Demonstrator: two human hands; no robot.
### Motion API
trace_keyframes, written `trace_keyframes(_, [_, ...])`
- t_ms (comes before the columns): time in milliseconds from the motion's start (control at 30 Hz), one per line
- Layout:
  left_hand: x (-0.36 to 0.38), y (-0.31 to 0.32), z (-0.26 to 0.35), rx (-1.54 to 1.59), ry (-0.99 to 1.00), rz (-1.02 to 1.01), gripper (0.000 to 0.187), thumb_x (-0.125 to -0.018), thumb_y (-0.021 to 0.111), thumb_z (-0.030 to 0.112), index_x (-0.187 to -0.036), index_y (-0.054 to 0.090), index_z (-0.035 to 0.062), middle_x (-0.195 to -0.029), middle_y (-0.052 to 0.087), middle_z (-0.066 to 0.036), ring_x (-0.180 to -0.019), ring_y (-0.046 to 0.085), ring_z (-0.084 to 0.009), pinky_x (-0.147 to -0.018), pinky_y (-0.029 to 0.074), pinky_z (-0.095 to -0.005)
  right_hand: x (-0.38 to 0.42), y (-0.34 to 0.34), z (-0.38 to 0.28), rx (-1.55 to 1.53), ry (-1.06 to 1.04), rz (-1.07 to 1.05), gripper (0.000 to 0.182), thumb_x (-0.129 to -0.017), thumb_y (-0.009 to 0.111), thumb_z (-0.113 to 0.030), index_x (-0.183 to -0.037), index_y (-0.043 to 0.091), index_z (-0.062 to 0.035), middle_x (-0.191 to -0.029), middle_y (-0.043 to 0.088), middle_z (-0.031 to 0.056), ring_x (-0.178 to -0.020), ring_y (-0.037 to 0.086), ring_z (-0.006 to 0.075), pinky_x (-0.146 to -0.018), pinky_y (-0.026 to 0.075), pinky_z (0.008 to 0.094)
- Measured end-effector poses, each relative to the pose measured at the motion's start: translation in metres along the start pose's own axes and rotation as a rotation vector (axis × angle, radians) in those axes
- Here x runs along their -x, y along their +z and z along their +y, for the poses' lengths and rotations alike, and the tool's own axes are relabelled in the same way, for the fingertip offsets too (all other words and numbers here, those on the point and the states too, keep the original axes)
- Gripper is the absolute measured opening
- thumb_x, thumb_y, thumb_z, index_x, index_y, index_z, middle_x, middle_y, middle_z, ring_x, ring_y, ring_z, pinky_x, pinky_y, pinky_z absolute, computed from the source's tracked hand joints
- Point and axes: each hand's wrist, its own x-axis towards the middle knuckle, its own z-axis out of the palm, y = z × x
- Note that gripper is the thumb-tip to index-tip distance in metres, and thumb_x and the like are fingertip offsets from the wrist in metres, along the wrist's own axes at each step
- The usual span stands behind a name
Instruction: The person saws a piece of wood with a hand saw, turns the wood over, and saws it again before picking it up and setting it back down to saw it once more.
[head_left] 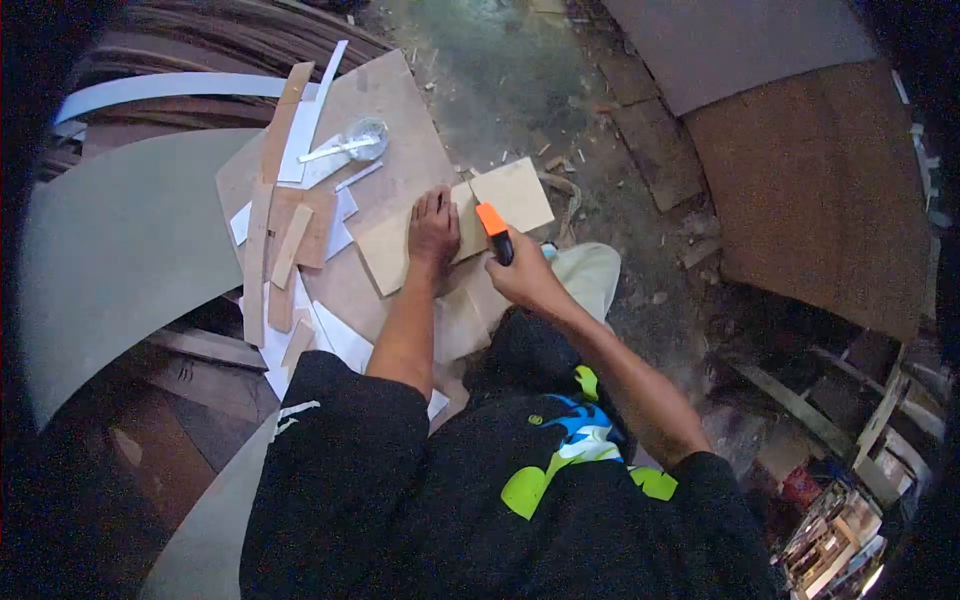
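A pale wooden board lies across a larger brown sheet in front of me. My left hand rests on top of it, fingers laid over its surface and pressing down. My right hand is closed around the black part of a handsaw with an orange and black handle. The saw stands at a dark line crossing the board, right of my left hand. Its blade is seen nearly edge-on and hardly shows. Beyond that line is the board's right end.
Left of the board lie white strips, thin wood offcuts and a roll of clear tape. A large grey-green sheet extends farther left. Big brown panels stand at the right. Scraps litter the floor.
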Motion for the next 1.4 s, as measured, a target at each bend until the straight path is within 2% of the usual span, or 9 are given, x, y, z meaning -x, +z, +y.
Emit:
trace_keyframes(300, [0.001, 0.002, 0.001, -0.027, 0.002, 0.000, 0.040, -0.093, 0.049, 0.020, -0.128, 0.053, 0.0000, -0.124, 0.054, -0.017, -0.115, 0.051, -0.0340, -0.101, 0.040, -0.0447, 0.098, -0.057, -0.085, -0.074, 0.215, -0.138, 0.035, -0.078, 0.062, -0.008, -0.112, 0.057, 0.0001, -0.093, 0.065, 0.0206, -0.090, 0.065, 0.0302, -0.081, 0.049, 0.0376])
trace_keyframes(467, [0.001, 0.004, 0.004, 0.004, 0.007, 0.029, 0.039, -0.094, 0.048, 0.020, -0.127, 0.053, 0.0006, -0.123, 0.055, -0.016, -0.114, 0.052, -0.0335, -0.100, 0.041, -0.0448, 0.002, 0.003, 0.022, -0.048, 0.054, -0.033, 0.034, -0.078, 0.062, -0.009, -0.109, 0.058, 0.0019, -0.094, 0.066, 0.0219, -0.091, 0.065, 0.0329, -0.081, 0.049, 0.0395])
trace_keyframes(567, [0.002, 0.003, -0.005, -0.011, 0.022, 0.009, 0.039, -0.093, 0.049, 0.020, -0.127, 0.053, 0.0003, -0.123, 0.055, -0.016, -0.113, 0.052, -0.0335, -0.099, 0.042, -0.0448, 0.005, 0.000, -0.004, -0.047, 0.020, -0.024, 0.022, -0.078, 0.061, -0.007, -0.096, 0.053, 0.0024, -0.076, 0.051, 0.0041, -0.074, 0.048, 0.0128, -0.067, 0.044, 0.0305])
trace_keyframes(633, [-0.005, 0.007, -0.002, -0.010, 0.016, 0.029, 0.039, -0.093, 0.050, 0.019, -0.127, 0.054, 0.0000, -0.123, 0.055, -0.017, -0.112, 0.053, -0.0336, -0.098, 0.042, -0.0447, 0.043, -0.014, -0.022, -0.057, 0.026, -0.006, 0.022, -0.078, 0.060, -0.005, -0.097, 0.053, 0.0020, -0.080, 0.052, 0.0044, -0.077, 0.049, 0.0128, -0.070, 0.044, 0.0297])
trace_keyframes(700, [0.000, -0.002, 0.003, -0.011, 0.016, 0.035, 0.039, -0.092, 0.051, 0.018, -0.126, 0.054, -0.0004, -0.123, 0.055, -0.017, -0.112, 0.053, -0.0336, -0.098, 0.043, -0.0446, 0.087, -0.040, -0.060, -0.087, 0.093, -0.060, 0.038, -0.079, 0.061, -0.005, -0.116, 0.057, 0.0005, -0.100, 0.066, 0.0210, -0.097, 0.065, 0.0301, -0.088, 0.048, 0.0384])
trace_keyframes(900, [0.001, 0.004, 0.001, 0.002, 0.010, 0.037, 0.039, -0.092, 0.050, 0.021, -0.127, 0.053, 0.0025, -0.123, 0.054, -0.014, -0.115, 0.051, -0.0308, -0.101, 0.039, -0.0428, 0.072, -0.032, -0.031, 0.010, 0.165, -0.028, 0.036, -0.079, 0.061, -0.007, -0.114, 0.057, 0.0005, -0.096, 0.065, 0.0190, -0.095, 0.064, 0.0280, -0.087, 0.048, 0.0380])
trace_keyframes(967, [0.006, 0.004, 0.003, -0.003, -0.002, 0.023, 0.040, -0.093, 0.049, 0.022, -0.127, 0.053, 0.0027, -0.124, 0.054, -0.014, -0.116, 0.051, -0.0308, -0.102, 0.039, -0.0428, 0.015, -0.014, 0.007, -0.070, 0.205, -0.083, 0.026, -0.081, 0.062, -0.010, -0.103, 0.058, 0.0025, -0.076, 0.058, 0.0061, -0.076, 0.054, 0.0157, -0.072, 0.047, 0.0321])
trace_keyframes(1233, [0.001, 0.012, -0.006, -0.052, 0.004, 0.000, 0.043, -0.094, 0.046, 0.024, -0.131, 0.051, 0.0020, -0.126, 0.054, -0.016, -0.118, 0.050, -0.0322, -0.105, 0.038, -0.0436, 0.112, -0.053, -0.082, -0.173, 0.105, -0.038, 0.027, -0.077, 0.060, -0.001, -0.104, 0.056, 0.0022, -0.086, 0.058, 0.0090, -0.086, 0.054, 0.0165, -0.083, 0.045, 0.0312])
trace_keyframes(1400, [0.002, 0.008, 0.001, -0.075, 0.036, 0.063, 0.040, -0.092, 0.052, 0.017, -0.128, 0.053, 0.0002, -0.120, 0.056, -0.017, -0.111, 0.053, -0.0341, -0.099, 0.042, -0.0430, 0.076, -0.016, -0.017, -0.089, -0.034, 0.010, 0.031, -0.076, 0.060, -0.002, -0.106, 0.056, 0.0031, -0.085, 0.059, 0.0103, -0.083, 0.056, 0.0184, -0.080, 0.046, 0.0340])
